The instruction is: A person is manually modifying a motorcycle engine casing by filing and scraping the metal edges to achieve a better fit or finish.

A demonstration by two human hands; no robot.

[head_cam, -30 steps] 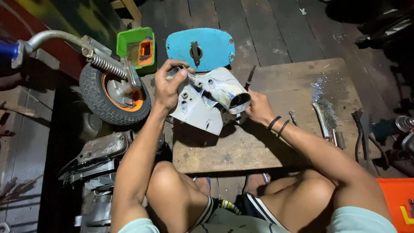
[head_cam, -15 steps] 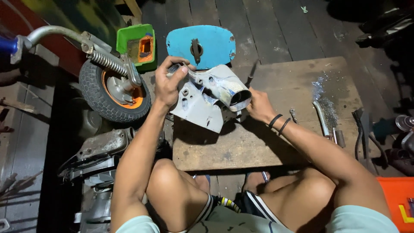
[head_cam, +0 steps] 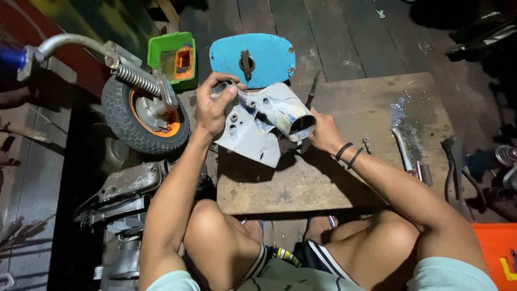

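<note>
Here, I am looking past my knees at the low wooden tabletop [head_cam: 323,183]. My right hand [head_cam: 323,132] is gripping the pale metal housing [head_cam: 258,126] standing on it, while my left hand [head_cam: 212,105] is pinching a small tool against its top. Farther off, a blue plate [head_cam: 269,56] is lying flat.

Worn pale-grey metal housing [head_cam: 264,126] with round tube opening, tilted on wooden board [head_cam: 334,178]

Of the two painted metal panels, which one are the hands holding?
The grey-white panel with the tube opening: the left hand and right hand grip it over the board. The blue panel lies untouched on the floor behind.
</note>
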